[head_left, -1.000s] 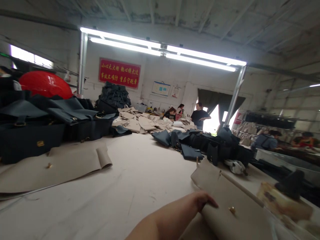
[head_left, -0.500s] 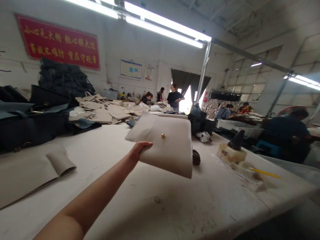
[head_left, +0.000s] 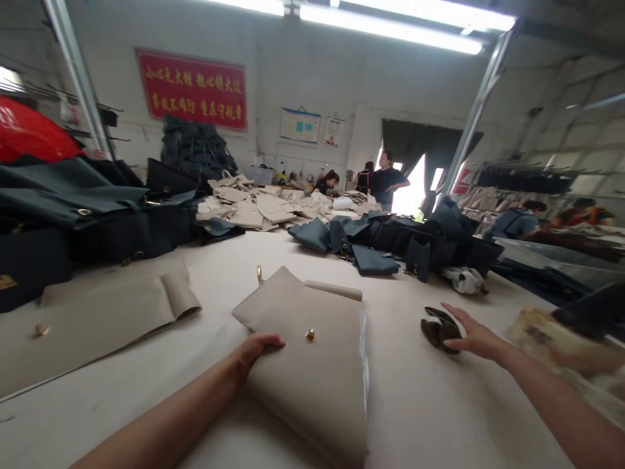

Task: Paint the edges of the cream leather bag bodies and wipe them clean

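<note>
My left hand [head_left: 254, 357] grips the left edge of a beige leather bag panel [head_left: 317, 384], thumb on top. A gold clasp [head_left: 310, 335] sits on the panel, and its far corner is folded up flat. A gold ring [head_left: 260, 273] stands up by that corner. To the right, my right hand [head_left: 471, 335] reaches around a small dark, rounded object [head_left: 434, 329] with a pale centre; its kind is unclear. Thumb and fingers are spread at its right side. Whether they press on it I cannot tell.
Another beige panel [head_left: 117, 319] lies at the left. Dark blue bags [head_left: 97, 215] are piled behind it, and more dark bags [head_left: 371, 241] lie across the far table. A yellowish block [head_left: 547, 332] stands at the right. Beyond are beige pieces [head_left: 263, 205] and a standing person [head_left: 388, 182].
The view has turned left. The beige panel, raised earlier, is now lower and nearer, still in my left hand. My right hand has come into view at the dark object.
</note>
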The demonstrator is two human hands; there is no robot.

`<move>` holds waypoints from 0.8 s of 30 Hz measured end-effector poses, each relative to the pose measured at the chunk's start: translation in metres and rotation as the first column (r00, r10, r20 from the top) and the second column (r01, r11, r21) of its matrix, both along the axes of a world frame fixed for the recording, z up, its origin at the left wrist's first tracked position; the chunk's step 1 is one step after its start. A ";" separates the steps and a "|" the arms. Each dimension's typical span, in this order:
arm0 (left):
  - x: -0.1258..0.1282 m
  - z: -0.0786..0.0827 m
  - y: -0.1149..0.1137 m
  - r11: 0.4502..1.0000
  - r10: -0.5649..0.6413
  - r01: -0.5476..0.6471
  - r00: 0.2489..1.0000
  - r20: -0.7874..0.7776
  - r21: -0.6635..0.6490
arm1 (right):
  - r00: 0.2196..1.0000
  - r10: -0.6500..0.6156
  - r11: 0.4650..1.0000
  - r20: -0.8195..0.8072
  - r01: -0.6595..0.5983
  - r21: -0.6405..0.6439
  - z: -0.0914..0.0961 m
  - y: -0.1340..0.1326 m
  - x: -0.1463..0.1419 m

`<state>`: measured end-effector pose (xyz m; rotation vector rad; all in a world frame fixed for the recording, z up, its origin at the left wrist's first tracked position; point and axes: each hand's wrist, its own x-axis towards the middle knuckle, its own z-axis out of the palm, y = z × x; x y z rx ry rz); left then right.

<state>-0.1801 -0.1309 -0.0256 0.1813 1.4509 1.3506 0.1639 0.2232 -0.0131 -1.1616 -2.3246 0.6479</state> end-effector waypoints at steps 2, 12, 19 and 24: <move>-0.002 -0.003 0.002 1.000 -0.017 0.017 0.997 0.074 -0.003 | 1.000 0.011 1.000 0.020 -0.011 -0.006 -0.015 0.010 -0.017; -0.008 -0.016 0.015 0.991 -0.026 0.015 0.996 -0.083 -0.134 | 0.993 0.113 0.994 -0.022 -0.113 0.002 0.008 0.003 -0.102; -0.004 -0.010 0.016 0.986 -0.019 -0.015 0.979 -0.203 -0.168 | 0.935 0.341 0.937 0.101 -0.328 -0.122 -0.015 -0.054 -0.173; 0.002 0.005 0.012 0.987 -0.019 -0.021 0.969 -0.248 -0.157 | 0.893 0.418 0.893 0.166 -0.370 -0.257 -0.016 -0.087 -0.152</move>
